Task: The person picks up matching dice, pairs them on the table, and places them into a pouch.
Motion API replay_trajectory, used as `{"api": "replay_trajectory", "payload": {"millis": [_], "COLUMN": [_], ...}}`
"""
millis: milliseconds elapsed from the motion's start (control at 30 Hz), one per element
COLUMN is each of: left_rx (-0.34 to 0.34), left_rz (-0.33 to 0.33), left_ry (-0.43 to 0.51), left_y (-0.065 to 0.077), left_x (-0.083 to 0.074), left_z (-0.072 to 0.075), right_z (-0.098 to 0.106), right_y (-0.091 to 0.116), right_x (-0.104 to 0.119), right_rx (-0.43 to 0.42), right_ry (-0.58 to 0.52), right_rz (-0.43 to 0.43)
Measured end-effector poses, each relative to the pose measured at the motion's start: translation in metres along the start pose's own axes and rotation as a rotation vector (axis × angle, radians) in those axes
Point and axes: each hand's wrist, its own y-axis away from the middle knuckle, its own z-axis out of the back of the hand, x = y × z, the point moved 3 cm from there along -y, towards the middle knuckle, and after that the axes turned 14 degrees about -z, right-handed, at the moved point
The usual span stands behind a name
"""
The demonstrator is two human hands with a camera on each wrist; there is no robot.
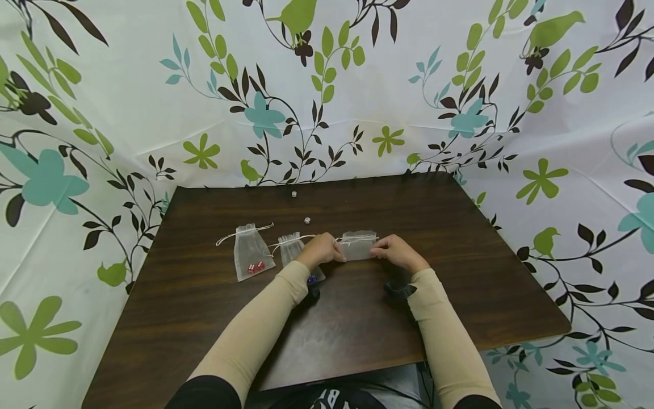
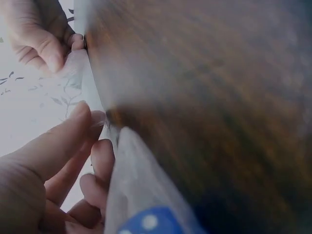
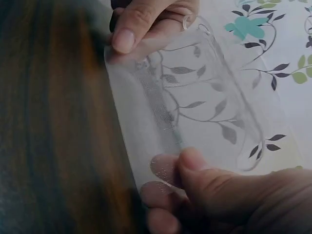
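Both hands hold a sheer white drawstring pouch [image 1: 359, 250] by its opposite sides above the table. My left hand [image 1: 322, 250] pinches its left side, and my right hand [image 1: 401, 254] pinches the right side. In the right wrist view, the thin mesh [image 3: 204, 92] is stretched between the hands, its cord near one edge; nothing shows inside. Beside and partly under the left forearm lies a second pouch [image 1: 290, 247] with blue dice [image 1: 312, 279] in it. Farther left, a third pouch [image 1: 246, 245] contains red dice [image 1: 256, 267].
Two small white dice [image 1: 307, 220] [image 1: 293, 194] lie toward the back of the dark wooden table [image 1: 434, 318]. A patterned cloth [image 1: 357, 79] hangs behind the table and at its sides. The table's front edge is close to the person's body.
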Motion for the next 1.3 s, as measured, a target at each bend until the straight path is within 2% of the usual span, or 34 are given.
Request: {"api": "replay_trajectory", "payload": {"millis": [133, 433, 600, 667, 767, 867, 933, 1000, 1067, 1133, 1300], "left_rx": [0.012, 0.032, 0.038, 0.004, -0.091, -0.180, -0.189, -0.167, -0.131, -0.106, -0.105], "left_rz": [0.000, -0.024, -0.017, -0.014, -0.067, -0.197, -0.297, -0.363, -0.374, -0.355, -0.306], "left_ry": [0.001, -0.002, -0.036, -0.040, -0.024, 0.024, 0.059, 0.074, 0.061, 0.022, -0.054], "left_y": [-0.001, -0.005, -0.001, 0.000, 0.000, -0.003, -0.005, -0.007, -0.009, -0.010, -0.015], "left_x": [0.001, 0.007, 0.008, 0.009, 0.008, 0.005, 0.003, -0.001, -0.003, -0.004, 0.001], "left_z": [-0.001, -0.002, 0.005, 0.011, 0.021, 0.028, 0.028, 0.027, 0.024, 0.021, 0.016], "right_z": [-0.003, -0.006, -0.008, -0.008, -0.009, -0.008, -0.008, -0.007, -0.007, -0.007, -0.009], "right_y": [-0.002, -0.003, -0.002, -0.001, -0.001, -0.001, -0.001, -0.001, -0.001, 0.000, 0.002], "right_x": [0.000, -0.001, 0.001, 0.001, 0.001, -0.001, -0.001, -0.002, -0.002, -0.003, -0.004], "right_rx": [-0.012, -0.025, -0.029, -0.028, -0.031, -0.032, -0.030, -0.029, -0.029, -0.032, -0.019], "right_ry": [0.018, 0.041, 0.033, 0.031, 0.026, 0.020, 0.020, 0.021, 0.021, 0.015, -0.012], "right_rz": [-0.025, -0.023, -0.046, -0.051, -0.056, -0.063, -0.066, -0.069, -0.066, -0.064, -0.051]}}
